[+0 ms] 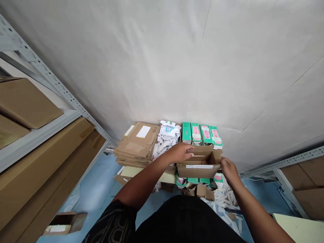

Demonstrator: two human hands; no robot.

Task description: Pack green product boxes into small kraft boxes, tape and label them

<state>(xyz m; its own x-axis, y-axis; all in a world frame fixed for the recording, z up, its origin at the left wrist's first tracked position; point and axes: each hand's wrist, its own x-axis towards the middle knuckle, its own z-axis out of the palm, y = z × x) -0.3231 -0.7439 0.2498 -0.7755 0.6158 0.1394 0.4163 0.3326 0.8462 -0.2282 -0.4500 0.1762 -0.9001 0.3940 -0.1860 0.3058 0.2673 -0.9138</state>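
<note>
An open cardboard box (pixel 198 172) with a white label strip on its near side is in front of me. My right hand (pixel 227 168) pinches its right edge, thumb and fingers closed on the cardboard. Over the box's left end, my left hand (pixel 181 152) has its fingers apart and pointing right; whether it touches the rim I cannot tell. Behind the box stands a row of green boxes (pixel 186 132) with pink-and-white fronts. Left of it, a carton is filled with white crumpled paper (pixel 165 140).
Flattened cardboard boxes (pixel 136 141) lie stacked on the table's left. Below are more green boxes and paper scraps (pixel 225 202). A metal shelf (pixel 40 125) with large cartons rises at left, another shelf (pixel 283 182) at right. A small open box (pixel 65 222) lies on the blue floor.
</note>
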